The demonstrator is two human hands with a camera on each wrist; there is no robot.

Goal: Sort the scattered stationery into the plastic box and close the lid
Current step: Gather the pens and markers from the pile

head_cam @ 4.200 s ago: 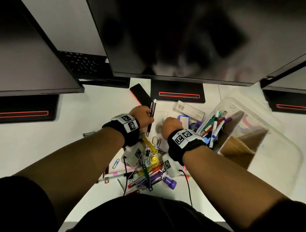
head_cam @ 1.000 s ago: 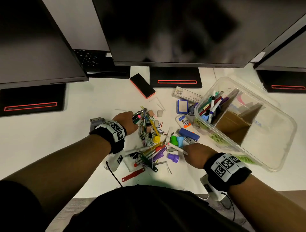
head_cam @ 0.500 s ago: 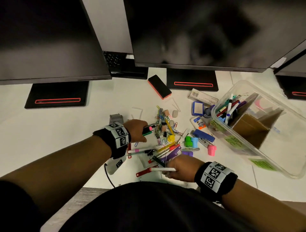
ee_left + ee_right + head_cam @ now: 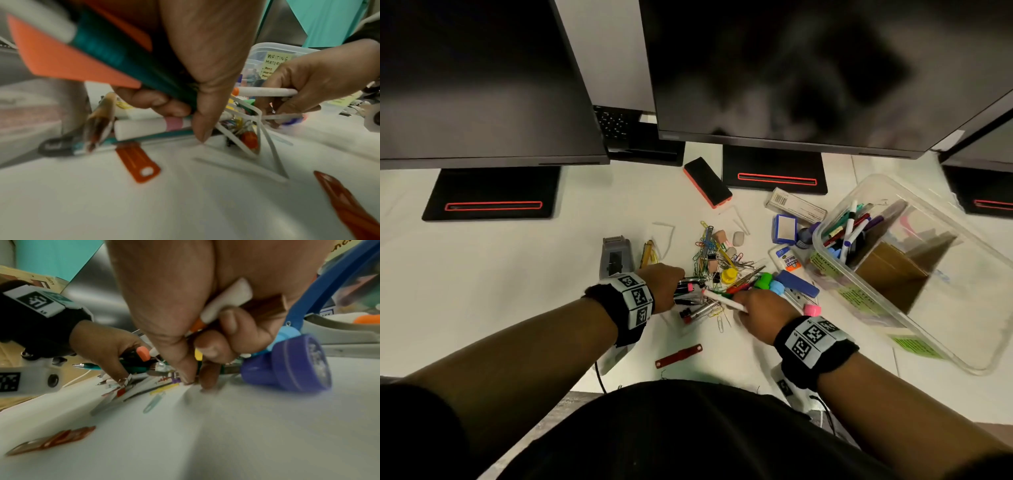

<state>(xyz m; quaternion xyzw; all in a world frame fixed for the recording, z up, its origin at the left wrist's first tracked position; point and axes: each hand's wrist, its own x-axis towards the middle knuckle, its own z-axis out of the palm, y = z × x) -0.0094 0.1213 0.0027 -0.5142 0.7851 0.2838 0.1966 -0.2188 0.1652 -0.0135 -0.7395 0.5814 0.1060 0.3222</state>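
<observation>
A loose pile of stationery (image 4: 717, 263) lies mid-desk: paper clips, erasers, pens and caps. My left hand (image 4: 675, 285) grips a bundle of pens (image 4: 690, 286) at the pile's left edge; the left wrist view shows a teal pen (image 4: 123, 53) and a pink-banded white marker (image 4: 152, 125) in that bundle. My right hand (image 4: 748, 305) holds a white marker (image 4: 722, 298) at the pile's near side, its fingertips (image 4: 188, 378) down among the clips. The clear plastic box (image 4: 962, 329) stands open on the right, with markers in its far corner.
A purple cap (image 4: 292, 366) and a blue stapler (image 4: 796, 283) lie just right of my right hand. A grey dispenser (image 4: 616, 255) stands behind my left wrist. A red strip (image 4: 678, 354) lies near the desk's front edge. Monitors (image 4: 808, 68) overhang the back; a black-orange eraser (image 4: 707, 186) lies beneath them.
My right hand took the white marker and has moved forward with it, from near the desk's front edge into the pile. My left hand still grips its pens in about the same place.
</observation>
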